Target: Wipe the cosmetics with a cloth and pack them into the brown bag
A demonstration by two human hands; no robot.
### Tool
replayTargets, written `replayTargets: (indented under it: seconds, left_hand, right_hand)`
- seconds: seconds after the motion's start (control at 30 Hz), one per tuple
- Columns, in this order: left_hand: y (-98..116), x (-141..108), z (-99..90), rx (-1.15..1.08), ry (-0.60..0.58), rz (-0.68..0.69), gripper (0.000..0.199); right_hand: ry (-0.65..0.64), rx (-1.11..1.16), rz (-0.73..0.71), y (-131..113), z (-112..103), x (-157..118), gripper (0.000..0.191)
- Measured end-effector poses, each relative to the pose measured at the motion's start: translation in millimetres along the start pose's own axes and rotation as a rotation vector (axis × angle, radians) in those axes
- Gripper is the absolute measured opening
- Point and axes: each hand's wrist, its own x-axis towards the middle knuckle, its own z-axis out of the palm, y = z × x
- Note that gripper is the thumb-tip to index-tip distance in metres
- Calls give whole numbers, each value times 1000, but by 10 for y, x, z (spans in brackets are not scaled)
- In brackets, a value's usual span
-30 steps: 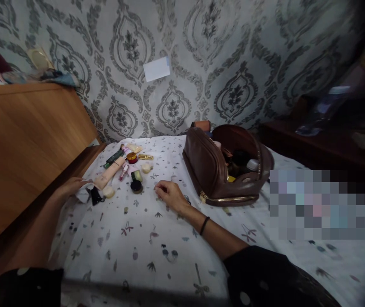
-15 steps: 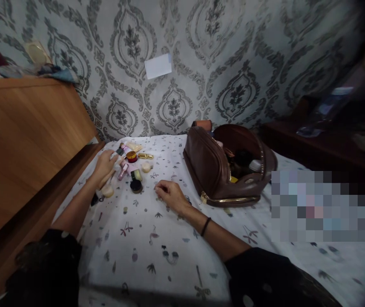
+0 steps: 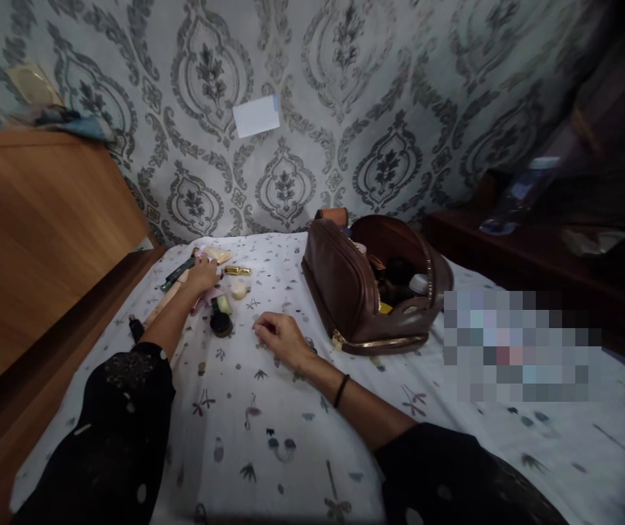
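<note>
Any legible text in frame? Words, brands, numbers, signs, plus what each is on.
None readable.
Clear bottle, right: label too blurred.
Dark green tube, by the left hand: anything printed is too small.
White card on wall: no legible marks.
Pixelated patch, right: masked, can't tell.

Dim, cool, greyish light overall; white sheet (image 3: pixel 224 452) among brightest areas, patterned wall (image 3: pixel 295 80) paler toward centre, fading to near-black in far right corner. Soft sheen on brown bag (image 3: pixel 339 284), its inside sunk in shadow; small glint on gold tube (image 3: pixel 237 270). Black sleeves (image 3: pixel 454 474) swallow detail. Wide-lens stretch at edges, wooden cabinet (image 3: pixel 44 240) skewed at left. Plastic bottle (image 3: pixel 514 200) at right soft, smeary; coarse pixel blocks (image 3: pixel 520 346) nearer (mosaic, hiding whatever lies there)
</note>
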Motion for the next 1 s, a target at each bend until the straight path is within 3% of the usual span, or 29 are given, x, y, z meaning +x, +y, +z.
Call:
replayTargets:
  seconds: [0.17,0.33,0.47,0.57,0.63,0.8,0.9,1.0]
  left_hand:
    - [7,16,-47,-44,-15,-19,40]
    - [45,-180,-250,-150,94,-15,39]
    - [109,-535,-515,-260,197,59,44]
    - [199,-985,-645,-445,237,251,45]
    - [302,-1346,-646,-613,173,376,43]
    - [632,-2096,-470,-772,-165,489,37]
    - [694,-2290,-397,-751,-183,498,45]
    - [588,-2337,-395,-767,-149,438,55]
  right_hand:
    - [-2,-2,-6,-15,-11,-1,17]
    - [3,0,-4,-7,-7,-5,15]
    - [29,10,-2,-12,12,-3,8]
    - [79,-9,-25,-72,-39,2,34]
    - [62,-43,-64,-124,-118,1,47]
    - [-68,-138,-89,-156,-279,-105,60]
    - [-95,-131,-57,-106,-257,-248,56]
    - [-86,-117,-67,-72,-221,-363,48]
